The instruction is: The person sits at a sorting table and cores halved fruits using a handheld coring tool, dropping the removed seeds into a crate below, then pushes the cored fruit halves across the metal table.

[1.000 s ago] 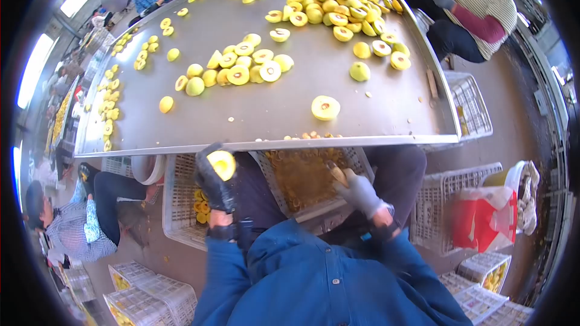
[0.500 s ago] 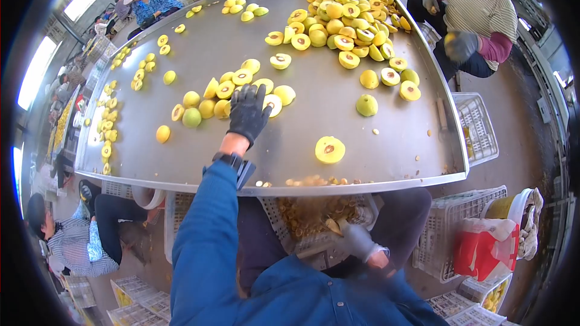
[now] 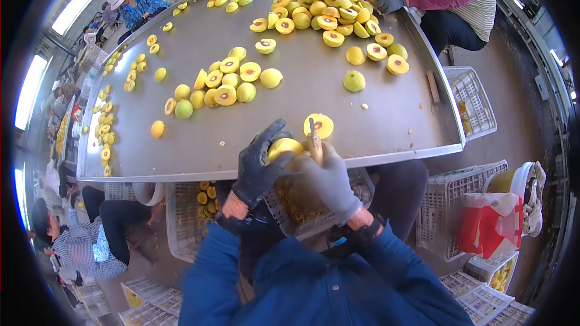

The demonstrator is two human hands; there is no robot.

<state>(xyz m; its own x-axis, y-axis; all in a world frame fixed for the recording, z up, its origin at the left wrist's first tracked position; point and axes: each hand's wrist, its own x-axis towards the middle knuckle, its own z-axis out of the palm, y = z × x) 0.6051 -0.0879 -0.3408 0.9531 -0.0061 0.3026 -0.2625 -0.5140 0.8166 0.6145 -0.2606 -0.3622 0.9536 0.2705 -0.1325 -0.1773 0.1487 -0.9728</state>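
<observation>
My left hand [image 3: 261,163], in a black glove, is closed around a yellow peach half [image 3: 284,148] just over the table's front edge. Close beside it, my right hand [image 3: 329,182], in a pale grey glove, grips a wooden-handled pitting tool [image 3: 315,145] with a narrow metal tip pointing up. The tip overlaps another peach half [image 3: 322,124] lying cut side up on the metal table [image 3: 241,139]; whether they touch I cannot tell. Beyond my left hand lies a cluster of peach halves [image 3: 225,95].
A big heap of peach halves [image 3: 329,6] lies at the far right, with a co-worker's gloved hand [image 3: 389,2] at it. Another wooden-handled tool [image 3: 433,87] rests by the right rim. Below the edge stand a crate [image 3: 275,211] between my knees and a red bucket [image 3: 488,229].
My left hand has drawn back from the cluster to the front edge with a peach half. My right hand has risen with the tool. The co-worker's hand has reached the heap.
</observation>
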